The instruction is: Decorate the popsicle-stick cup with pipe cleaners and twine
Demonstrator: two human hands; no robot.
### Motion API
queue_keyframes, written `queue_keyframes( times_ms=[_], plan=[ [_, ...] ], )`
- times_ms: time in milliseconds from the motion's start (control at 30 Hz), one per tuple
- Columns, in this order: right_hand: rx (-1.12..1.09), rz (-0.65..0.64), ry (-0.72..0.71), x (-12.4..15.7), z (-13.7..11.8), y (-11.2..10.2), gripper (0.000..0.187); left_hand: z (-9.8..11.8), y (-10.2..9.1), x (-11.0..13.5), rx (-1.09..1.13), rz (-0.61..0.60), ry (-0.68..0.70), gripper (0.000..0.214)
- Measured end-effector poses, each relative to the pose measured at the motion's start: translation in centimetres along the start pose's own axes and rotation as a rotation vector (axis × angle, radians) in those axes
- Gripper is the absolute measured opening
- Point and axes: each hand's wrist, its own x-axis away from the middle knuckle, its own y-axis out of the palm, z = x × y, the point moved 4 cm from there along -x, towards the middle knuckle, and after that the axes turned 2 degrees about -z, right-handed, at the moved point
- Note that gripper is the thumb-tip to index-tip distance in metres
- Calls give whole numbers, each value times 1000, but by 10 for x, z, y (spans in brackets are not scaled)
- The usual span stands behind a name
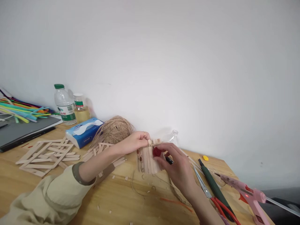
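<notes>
Bits of cut wood are scattered across the near part of the wooden counter (110, 200), the left edge of which is overlapped by a pale sleeve (56, 197). At right, red-handled scissors (203, 186) are laid with the blades pointed away, beside a dark green tool (214, 187); a pink glue gun (246, 190), its small red light lit, is seen farther right. At center, a panel of wooden craft sticks (147, 161) is stood up above the counter. Its top edge is pinched between the closed thumb and fingers of the left hand (137, 140), on which a ring is worn. By the right hand (179, 164), fingers bent and nearly closed, a small red coiled piece (157, 152) is held against the panel's face. Loose sticks (47, 156) are heaped at left, with a blue tissue pack (84, 132) and a ball of twine (118, 129) set behind them. Toward the white wall (187, 62), a green-capped bottle (64, 106) and a white-lidded jar (81, 111) are placed side by side, and colored pipe cleaners (25, 110) are piled at far left.
</notes>
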Motion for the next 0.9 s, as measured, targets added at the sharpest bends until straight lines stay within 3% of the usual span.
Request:
queue_keyframes(
  times_ms=[167,400,600,700,767,833,900],
  plan=[
    [-26,2,-51,2,1,4,14,1,3,2,42,19,14,3],
    [-18,-10,-86,7,-3,10,14,-2,6,1,-77,57,32,39],
    [-8,-23,-41,9,-3,18,18,-3,15,3,-35,-18,10,36],
    [-6,-80,-48,5,-5,12,19,-4,16,4,-55,-36,6,33],
    [81,-151,51,0,7,-4,23,-5,14,3,-74,-33,-8,32],
    [316,-180,339,-3,39,-31,22,-5,9,2,-96,-13,-28,32],
    [464,-132,521,-1,76,-63,26,-6,5,1,-93,2,-40,33]
  ],
)
